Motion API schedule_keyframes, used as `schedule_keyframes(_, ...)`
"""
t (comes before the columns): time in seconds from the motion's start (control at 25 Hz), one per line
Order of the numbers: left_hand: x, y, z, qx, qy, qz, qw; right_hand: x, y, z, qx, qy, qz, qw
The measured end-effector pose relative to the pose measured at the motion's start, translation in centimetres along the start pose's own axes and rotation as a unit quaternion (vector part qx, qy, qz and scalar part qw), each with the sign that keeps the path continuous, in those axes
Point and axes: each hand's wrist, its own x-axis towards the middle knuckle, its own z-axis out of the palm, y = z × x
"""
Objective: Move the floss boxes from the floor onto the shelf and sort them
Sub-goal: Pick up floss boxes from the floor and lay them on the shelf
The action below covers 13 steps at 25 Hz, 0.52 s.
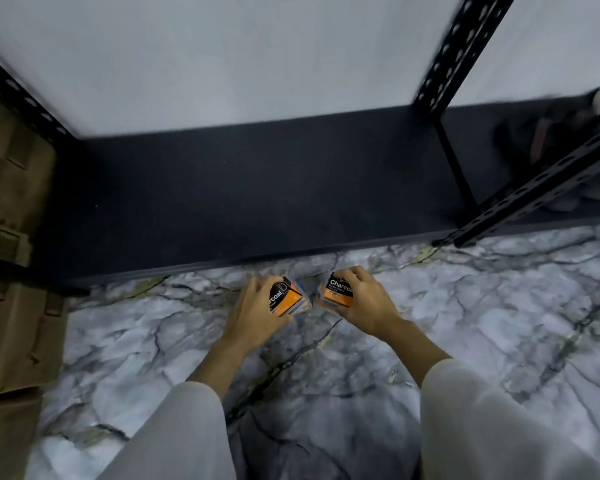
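Note:
Two black-and-orange floss boxes marked "Charcoal" are held low over the marble floor [465, 306], just in front of the shelf's front edge. My left hand [253, 306] grips the left floss box [286, 297], which is tilted. My right hand [364, 299] grips the right floss box [338, 292] from above. The two boxes nearly touch. Beyond them lies the dark bottom shelf board [239, 188], with nothing resting on the stretch ahead of me.
Black perforated shelf posts rise at the left [18, 95] and right [451, 64]; a slanted brace [541, 192] crosses at the right. Brown cardboard boxes [11, 271] stand at the left. A dark blurred object [551, 140] sits at the far right.

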Motion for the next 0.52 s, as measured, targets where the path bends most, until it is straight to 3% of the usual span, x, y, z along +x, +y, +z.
schedule_keyframes(0.32, 1.1, -0.8, 2.3, 0.012, -0.008, -0.010, 1.000, 1.4, 0.7, 1.1, -0.031, -0.009, 0.008, 0.999)
schedule_keyframes(0.52, 0.7, 0.4, -0.7, 0.019, -0.032, -0.010, 0.999, 0.5, -1.0, -1.4, -0.051, -0.082, 0.034, 0.995)
